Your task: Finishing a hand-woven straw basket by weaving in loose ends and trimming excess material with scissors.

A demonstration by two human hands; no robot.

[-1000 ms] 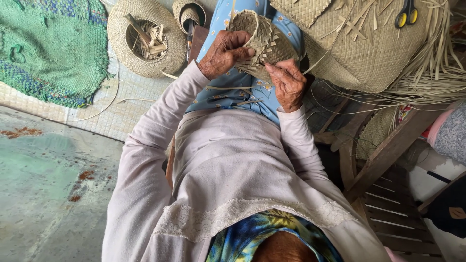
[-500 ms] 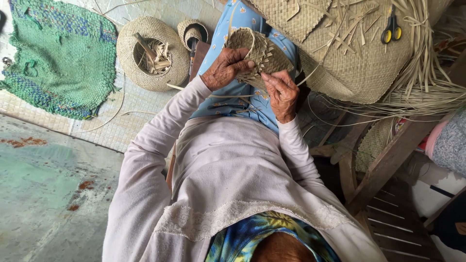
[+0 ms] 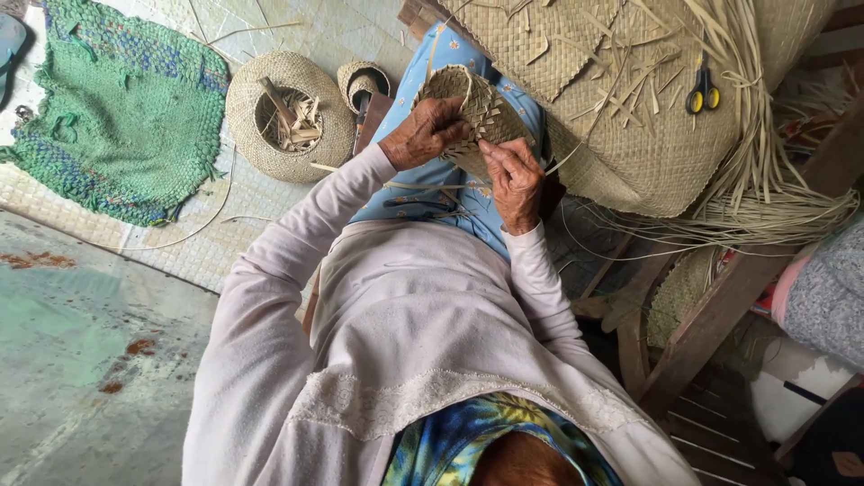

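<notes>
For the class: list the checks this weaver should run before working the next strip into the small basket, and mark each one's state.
1. Left hand grips the small woven straw basket at its rim: ok.
2. Right hand rests on the basket's side: ok.
3. Loose strip pinched in the right fingers: cannot tell.
4. Yellow-handled scissors lie on the big woven mat: ok.
5. Round straw bowl of scraps stands on the floor beside the knee: ok.

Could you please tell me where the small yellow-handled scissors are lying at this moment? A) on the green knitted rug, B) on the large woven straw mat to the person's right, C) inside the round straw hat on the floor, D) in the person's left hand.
B: the small yellow-handled scissors lie on the large woven straw mat, among loose strips, well clear of both hands, which grip the small woven straw basket.
</notes>
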